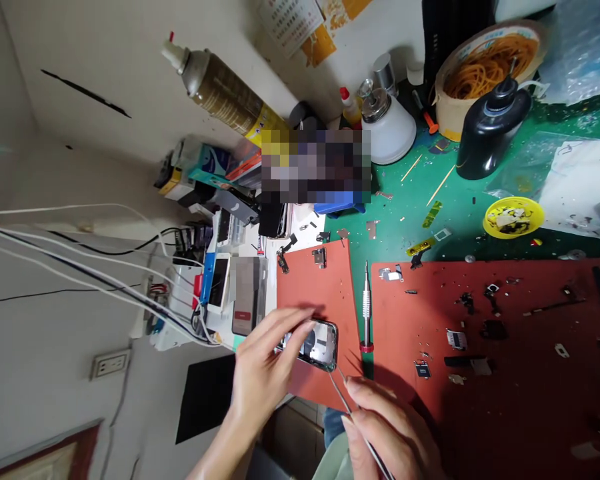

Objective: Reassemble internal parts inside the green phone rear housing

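An opened phone housing point(325, 345) with a dark frame and a pale inner face lies on the left red-brown mat point(315, 287). My left hand point(273, 353) grips its far and left side between fingers and thumb, hiding part of it. In my right hand point(385, 427) is a pair of thin metal tweezers point(349, 407), pinched between thumb and fingers. Their tips are close to the housing's near right corner; I cannot tell whether they touch it. Just right of this mat, a screwdriver point(367, 307) with a ribbed metal body lies on the green surface.
Small phone parts point(457, 340) are scattered over the right mat point(530, 413). Behind stand a yellow dish point(514, 219), a black bottle point(493, 130), a white dispenser point(389, 130) and a tape roll point(455, 113) holding rubber bands. Phones point(246, 300) and cables point(130, 283) are at left.
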`<state>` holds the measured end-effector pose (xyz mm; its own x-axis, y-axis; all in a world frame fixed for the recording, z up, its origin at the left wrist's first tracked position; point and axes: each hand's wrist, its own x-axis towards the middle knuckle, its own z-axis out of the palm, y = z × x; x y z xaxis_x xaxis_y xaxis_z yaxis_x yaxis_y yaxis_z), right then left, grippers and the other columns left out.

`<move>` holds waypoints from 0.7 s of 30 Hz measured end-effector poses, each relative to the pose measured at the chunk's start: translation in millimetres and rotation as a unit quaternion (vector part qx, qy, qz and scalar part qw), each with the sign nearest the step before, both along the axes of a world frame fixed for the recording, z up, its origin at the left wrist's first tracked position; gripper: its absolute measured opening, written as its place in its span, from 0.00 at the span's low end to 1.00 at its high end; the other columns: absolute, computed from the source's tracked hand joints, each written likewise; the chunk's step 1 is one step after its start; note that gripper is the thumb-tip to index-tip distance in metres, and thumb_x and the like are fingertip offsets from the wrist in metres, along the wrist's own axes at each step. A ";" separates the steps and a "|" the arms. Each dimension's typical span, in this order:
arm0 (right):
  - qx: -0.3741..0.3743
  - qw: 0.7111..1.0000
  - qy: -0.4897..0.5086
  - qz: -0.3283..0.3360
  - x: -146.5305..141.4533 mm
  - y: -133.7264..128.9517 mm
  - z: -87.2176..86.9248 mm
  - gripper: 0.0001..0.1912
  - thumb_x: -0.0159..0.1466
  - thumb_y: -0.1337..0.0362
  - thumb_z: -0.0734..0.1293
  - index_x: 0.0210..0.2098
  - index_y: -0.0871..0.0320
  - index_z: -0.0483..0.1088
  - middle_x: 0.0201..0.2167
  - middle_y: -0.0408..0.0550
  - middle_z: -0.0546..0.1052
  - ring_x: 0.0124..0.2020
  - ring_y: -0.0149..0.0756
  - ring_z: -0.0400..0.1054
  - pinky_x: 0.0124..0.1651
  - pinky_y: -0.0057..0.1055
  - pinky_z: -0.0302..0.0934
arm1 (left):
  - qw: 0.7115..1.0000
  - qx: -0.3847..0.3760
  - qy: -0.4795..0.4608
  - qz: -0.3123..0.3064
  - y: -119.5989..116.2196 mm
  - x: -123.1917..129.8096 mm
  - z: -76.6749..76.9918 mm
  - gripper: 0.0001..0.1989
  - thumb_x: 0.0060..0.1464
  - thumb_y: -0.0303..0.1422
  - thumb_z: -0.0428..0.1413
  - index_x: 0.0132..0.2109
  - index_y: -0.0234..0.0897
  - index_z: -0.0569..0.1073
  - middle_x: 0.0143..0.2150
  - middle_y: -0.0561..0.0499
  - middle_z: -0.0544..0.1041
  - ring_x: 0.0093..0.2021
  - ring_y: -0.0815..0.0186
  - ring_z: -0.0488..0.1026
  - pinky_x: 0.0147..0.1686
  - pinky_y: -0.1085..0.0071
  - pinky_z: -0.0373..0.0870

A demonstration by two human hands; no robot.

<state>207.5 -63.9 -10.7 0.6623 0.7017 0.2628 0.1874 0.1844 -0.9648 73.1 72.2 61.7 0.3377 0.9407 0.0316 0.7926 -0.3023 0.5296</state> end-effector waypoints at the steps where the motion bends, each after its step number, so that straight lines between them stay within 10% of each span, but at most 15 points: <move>1: -0.009 1.000 0.003 -0.014 -4.8 0.4 0.5 0.14 0.68 0.72 0.74 0.50 0.48 0.78 0.42 0.42 0.89 0.37 0.42 0.87 0.41 0.33 0.85 | 0.999 -0.005 0.005 -0.040 9.7 8.8 -5.0 0.08 0.67 0.33 0.64 0.49 0.46 0.88 0.48 0.47 0.88 0.48 0.58 0.85 0.53 0.64 0.80; 9: -0.010 0.998 -0.053 -0.027 -12.9 2.7 -4.3 0.08 0.70 0.72 0.70 0.44 0.52 0.77 0.39 0.43 0.88 0.36 0.37 0.86 0.41 0.28 0.82 | 0.995 -0.012 -0.013 -0.094 37.1 32.0 -35.0 0.05 0.69 0.29 0.63 0.47 0.42 0.85 0.44 0.48 0.85 0.42 0.64 0.82 0.43 0.70 0.78; 21: -0.032 0.998 -0.053 -0.031 -9.8 0.1 1.2 0.06 0.69 0.72 0.72 0.43 0.55 0.78 0.41 0.45 0.88 0.37 0.37 0.86 0.42 0.29 0.82 | 0.974 -0.160 -0.158 -0.013 39.8 35.1 -31.2 0.04 0.69 0.30 0.63 0.42 0.40 0.82 0.43 0.49 0.78 0.46 0.64 0.73 0.50 0.67 0.66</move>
<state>197.7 -63.9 -9.5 0.6763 0.6773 0.2895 0.2973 0.1086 -0.9486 108.2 112.1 30.5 0.3833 0.9104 -0.1555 0.5692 -0.1002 0.8161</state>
